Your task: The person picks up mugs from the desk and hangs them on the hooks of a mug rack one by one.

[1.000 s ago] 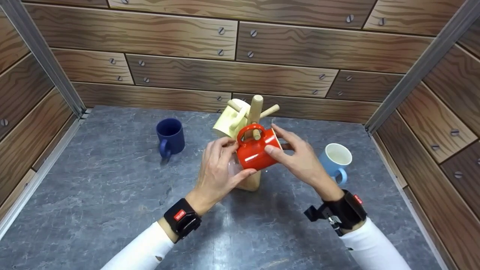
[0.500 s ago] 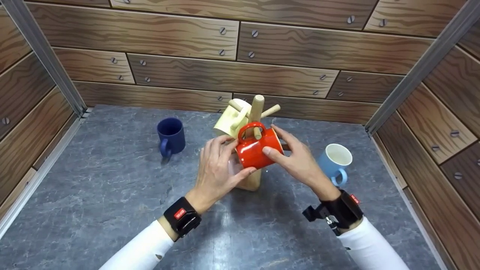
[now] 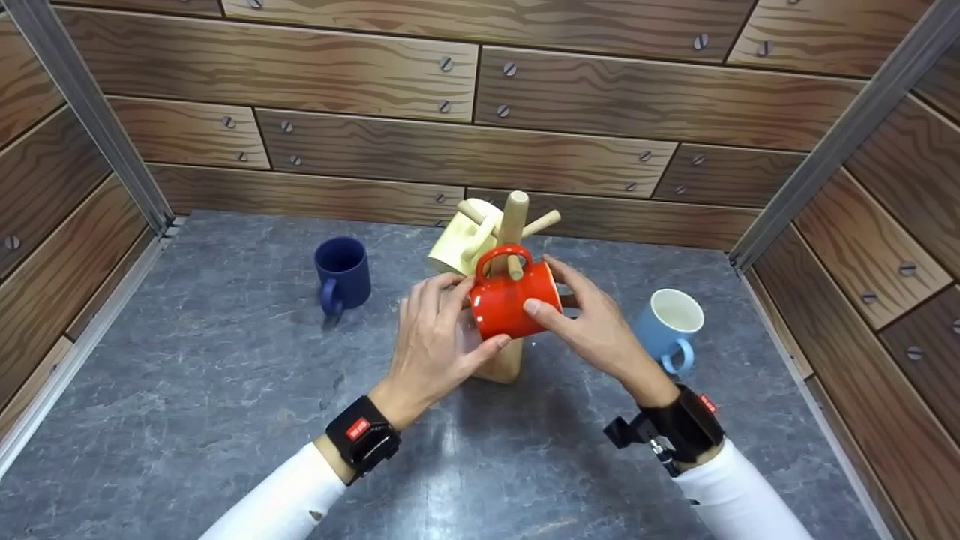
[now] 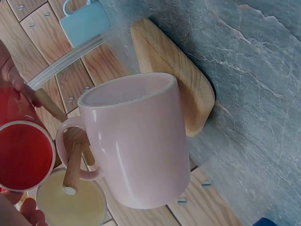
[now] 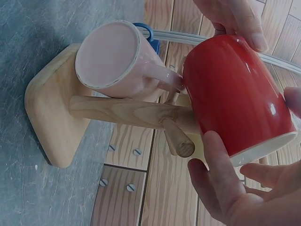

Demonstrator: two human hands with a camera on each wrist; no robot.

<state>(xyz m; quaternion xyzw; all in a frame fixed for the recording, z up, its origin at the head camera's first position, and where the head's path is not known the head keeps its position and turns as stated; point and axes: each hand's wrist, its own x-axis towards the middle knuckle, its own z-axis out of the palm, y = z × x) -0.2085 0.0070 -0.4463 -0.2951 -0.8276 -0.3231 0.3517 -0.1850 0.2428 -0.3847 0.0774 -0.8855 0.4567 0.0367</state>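
Note:
A red mug (image 3: 510, 307) lies on its side in front of a wooden mug tree (image 3: 515, 214), handle up and mouth to the right. In the head view a peg tip (image 3: 514, 268) shows within its handle loop. My left hand (image 3: 427, 330) holds the mug's base end, thumb along the underside. At the mouth end, my right hand (image 3: 596, 330) grips the rim, thumb on the outer wall. A pink mug (image 4: 136, 146) hangs by its handle from a lower peg, mostly hidden behind my left hand in the head view. Behind, a yellow mug (image 3: 454, 244) hangs on an upper peg.
On the grey tabletop (image 3: 225, 360), a dark blue mug (image 3: 345, 281) stands upright to the left. A light blue mug (image 3: 661, 330) stands to the right, beside my right forearm. Wood-patterned walls (image 3: 360, 142) enclose the back and both sides.
The red mug has shifted slightly and turned a little more level, its mouth end easing back left in the last half second. Both hands keep their hold on it.

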